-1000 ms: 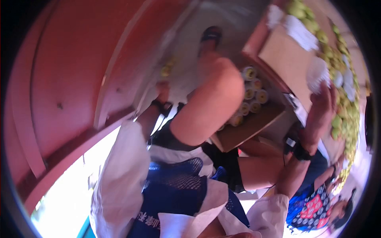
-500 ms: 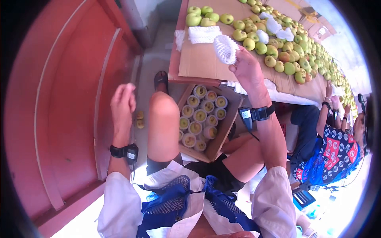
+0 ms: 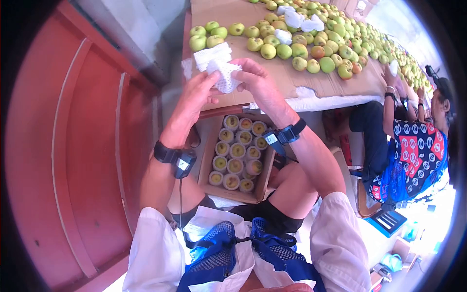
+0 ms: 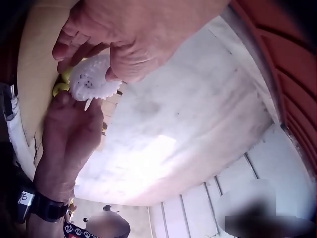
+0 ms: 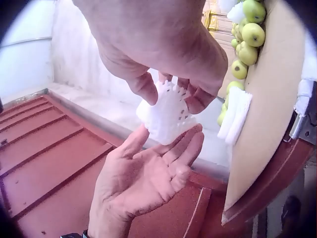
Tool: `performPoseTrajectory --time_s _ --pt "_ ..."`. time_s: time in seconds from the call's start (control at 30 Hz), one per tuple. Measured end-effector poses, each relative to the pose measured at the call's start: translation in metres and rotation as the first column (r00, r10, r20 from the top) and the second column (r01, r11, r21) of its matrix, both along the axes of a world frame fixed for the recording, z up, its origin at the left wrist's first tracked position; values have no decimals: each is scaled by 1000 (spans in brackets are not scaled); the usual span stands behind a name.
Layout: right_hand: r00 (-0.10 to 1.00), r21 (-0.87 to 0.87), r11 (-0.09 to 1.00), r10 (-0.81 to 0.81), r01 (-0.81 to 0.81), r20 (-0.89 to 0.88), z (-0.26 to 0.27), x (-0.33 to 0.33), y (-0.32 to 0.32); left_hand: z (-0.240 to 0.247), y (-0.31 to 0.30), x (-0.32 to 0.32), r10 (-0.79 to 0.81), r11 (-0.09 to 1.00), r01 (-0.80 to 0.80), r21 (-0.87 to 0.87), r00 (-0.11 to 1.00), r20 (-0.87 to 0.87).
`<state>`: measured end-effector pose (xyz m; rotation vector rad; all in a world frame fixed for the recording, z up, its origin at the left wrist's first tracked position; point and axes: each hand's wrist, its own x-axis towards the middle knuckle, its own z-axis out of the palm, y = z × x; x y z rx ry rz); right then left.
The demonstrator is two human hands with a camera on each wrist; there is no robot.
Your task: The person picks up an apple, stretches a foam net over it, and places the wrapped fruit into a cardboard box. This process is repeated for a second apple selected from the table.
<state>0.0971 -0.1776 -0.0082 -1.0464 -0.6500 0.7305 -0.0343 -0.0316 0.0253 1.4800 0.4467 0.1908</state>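
Note:
Both hands hold a white foam net sleeve [image 3: 226,77] over the near left edge of the cardboard-covered table. My left hand [image 3: 194,95] pinches its left side between thumb and fingers; my right hand [image 3: 258,85] grips the other side. In the right wrist view the net [image 5: 166,111] sits between the left hand [image 5: 143,178] below and the right hand [image 5: 168,44] above. The left wrist view shows the net's closed, bunched face [image 4: 91,82]. Whether anything is inside the net cannot be told. A stack of flat nets [image 5: 235,116] lies on the table beside green apples [image 5: 253,34].
Below the table edge, between the knees, stands an open cardboard box [image 3: 265,181] of netted apples [image 3: 236,150]. Many loose apples [image 3: 327,64] cover the table [image 3: 272,73]. A red panelled wall [image 3: 92,146] is at the left. Another person [image 3: 413,155] sits at the right.
The left hand has risen from beside the red wall to the foam net. The right hand has brought the net left, and both hands now touch it. The head view has shifted.

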Motion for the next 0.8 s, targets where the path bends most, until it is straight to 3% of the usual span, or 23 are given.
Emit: performPoseTrajectory --time_s 0.3,0.4,0.5,0.6,0.67,0.8 --pt "997 -60 998 -23 27 72 0 8 2 -28 26 27 23 1000 -23 -9 999 34" --pt "998 -91 994 -60 63 33 -4 14 4 -29 28 36 106 956 -86 281 993 -57" --pt "997 -114 991 -74 76 22 -2 17 5 -53 37 44 166 788 -212 578 977 132" --pt "997 -57 996 -72 75 41 -11 21 10 -46 33 40 178 857 -171 487 984 33" --pt "995 -17 996 -86 87 43 -16 25 14 -61 40 44 151 825 -154 544 987 50" --pt "981 65 992 -96 109 -170 -19 30 21 -57 37 34 170 756 -179 629 983 75"
